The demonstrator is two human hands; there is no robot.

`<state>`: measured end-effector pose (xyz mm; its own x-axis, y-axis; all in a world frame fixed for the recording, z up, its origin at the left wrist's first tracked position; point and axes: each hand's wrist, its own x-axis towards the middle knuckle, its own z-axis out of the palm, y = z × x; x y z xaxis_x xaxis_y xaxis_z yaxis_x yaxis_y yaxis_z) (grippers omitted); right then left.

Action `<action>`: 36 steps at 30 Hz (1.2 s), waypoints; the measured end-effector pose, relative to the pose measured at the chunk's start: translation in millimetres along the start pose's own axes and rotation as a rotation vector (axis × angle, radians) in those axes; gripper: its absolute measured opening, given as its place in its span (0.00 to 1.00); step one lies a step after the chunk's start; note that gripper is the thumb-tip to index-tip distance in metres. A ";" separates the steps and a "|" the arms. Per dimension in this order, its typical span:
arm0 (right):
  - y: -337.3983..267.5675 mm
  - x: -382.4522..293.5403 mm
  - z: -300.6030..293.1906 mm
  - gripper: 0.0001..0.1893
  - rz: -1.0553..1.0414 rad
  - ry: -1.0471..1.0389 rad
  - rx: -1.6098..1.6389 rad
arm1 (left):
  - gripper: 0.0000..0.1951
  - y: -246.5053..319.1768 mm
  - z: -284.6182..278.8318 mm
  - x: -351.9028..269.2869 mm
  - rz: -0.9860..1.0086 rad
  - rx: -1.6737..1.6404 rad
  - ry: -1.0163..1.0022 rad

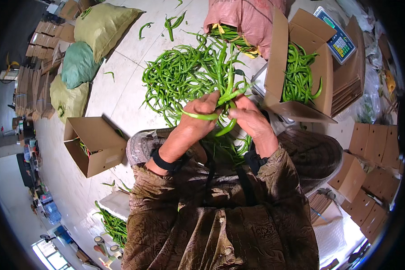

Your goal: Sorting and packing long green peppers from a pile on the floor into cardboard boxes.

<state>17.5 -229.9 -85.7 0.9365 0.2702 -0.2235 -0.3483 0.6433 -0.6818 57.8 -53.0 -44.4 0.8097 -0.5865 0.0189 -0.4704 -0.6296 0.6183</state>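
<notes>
My left hand (196, 118) is closed around several long green chili peppers (220, 72), and one curved pepper (202, 116) lies across its fingers. Close beside it, my right hand (252, 118) grips the same bunch between thumb and fingers; some peppers hang below the hands. Beyond and to the left of them spreads a loose heap of green chili peppers (175, 72) on the pale tiled floor. To the right, an open cardboard box (275, 54) holds more peppers (298, 76). How many peppers each hand has is hidden by overlap.
A pink woven sack (234, 13) spills peppers behind the heap. A digital scale display (337, 35) stands beyond the open box. Tied sacks (104, 25) and a small cardboard box (104, 145) are at left. Stacked cartons (368, 141) line the right side. More peppers (113, 224) lie at lower left.
</notes>
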 end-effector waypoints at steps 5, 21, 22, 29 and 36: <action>0.7 12.7 16.3 0.19 -0.049 0.255 -0.242 | 0.21 1.9 14.7 -5.0 0.147 0.304 0.078; -37.3 20.0 -5.8 0.20 -0.088 -0.046 0.202 | 0.34 -20.1 -66.7 -3.9 -0.433 -1.447 0.296; -37.7 18.7 -6.4 0.19 -0.098 -0.033 0.216 | 0.34 -19.7 -65.0 -3.4 -0.431 -1.450 0.286; -50.3 1.0 35.1 0.25 -0.034 0.031 0.122 | 0.27 17.7 -43.7 8.3 -0.460 -1.433 0.102; -89.7 -20.1 51.5 0.31 -0.503 0.005 -0.445 | 0.23 108.3 -39.4 48.5 -0.452 -1.536 0.142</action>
<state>27.9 -256.1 15.9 0.9809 0.0108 0.1942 0.1797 0.3327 -0.9258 59.9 -129.5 54.4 0.8435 -0.3983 -0.3604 0.5141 0.4044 0.7564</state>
